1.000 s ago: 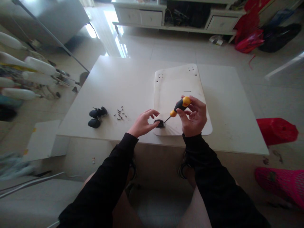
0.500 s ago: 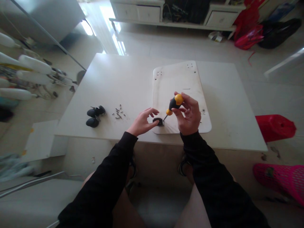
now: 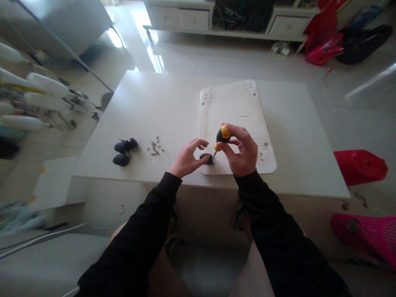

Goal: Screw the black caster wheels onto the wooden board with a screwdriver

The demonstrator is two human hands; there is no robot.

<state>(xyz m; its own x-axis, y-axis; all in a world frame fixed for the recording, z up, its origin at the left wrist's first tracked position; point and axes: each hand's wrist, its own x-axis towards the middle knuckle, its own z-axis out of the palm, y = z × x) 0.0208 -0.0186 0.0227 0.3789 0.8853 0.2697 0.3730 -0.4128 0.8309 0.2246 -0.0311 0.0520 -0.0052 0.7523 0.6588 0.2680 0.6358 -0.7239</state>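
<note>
A white board [image 3: 230,103] with small holes near its corners lies on the white table. At its near left corner sits a black caster wheel [image 3: 204,157] with a metal plate. The thumb of my left hand [image 3: 191,156] rests against this caster, while the fingers are spread above it. My right hand [image 3: 244,150] grips the handle of a yellow and black screwdriver [image 3: 223,134]. Its shaft slants down to the caster's plate; the tip is too small to make out. Several screws [image 3: 155,148] lie loose left of my hands, beside more black caster wheels [image 3: 123,150].
The white table [image 3: 154,99] has its near edge just before my knees. A red stool-like object [image 3: 359,167] and a pink mesh basket [image 3: 368,235] stand at the right. A white box [image 3: 55,183] is at the left, and a low cabinet [image 3: 194,18] is across the floor.
The screwdriver's handle has tipped left, so it stands more upright over the caster. My right hand has moved slightly left with it. My left hand stays at the caster.
</note>
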